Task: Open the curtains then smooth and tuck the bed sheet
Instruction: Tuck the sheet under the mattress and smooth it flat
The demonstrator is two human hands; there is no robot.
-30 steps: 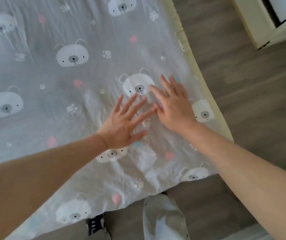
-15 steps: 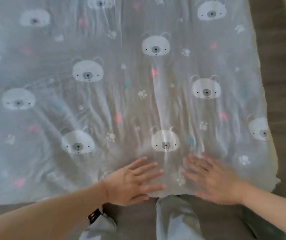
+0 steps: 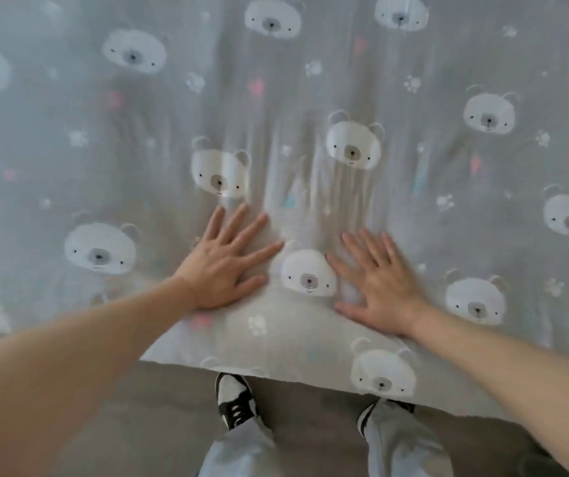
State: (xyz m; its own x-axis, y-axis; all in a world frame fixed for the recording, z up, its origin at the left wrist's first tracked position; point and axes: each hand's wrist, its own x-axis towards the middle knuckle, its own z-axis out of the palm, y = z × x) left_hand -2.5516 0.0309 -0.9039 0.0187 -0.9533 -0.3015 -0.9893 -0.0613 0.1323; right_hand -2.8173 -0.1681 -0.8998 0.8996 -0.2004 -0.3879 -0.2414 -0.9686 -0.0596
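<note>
Seen from above, a grey cotton bed sheet printed with white bear faces, paw prints and small pink hearts covers the bed and fills most of the view; its near edge hangs over the side of the bed just in front of the person's feet. Left hand lies palm down on the sheet, fingers straight and spread, gripping nothing. Right hand lies palm down beside it, fingers likewise straight and fanned, holding nothing. Between the two hands sits one printed bear face, apart from the left hand and touching the right thumb side. Long creases run away from the hands toward the far side of the bed. Below the sheet's edge appear a black-and-white sneaker, light grey trouser legs and a brown wood-grain floor.
</note>
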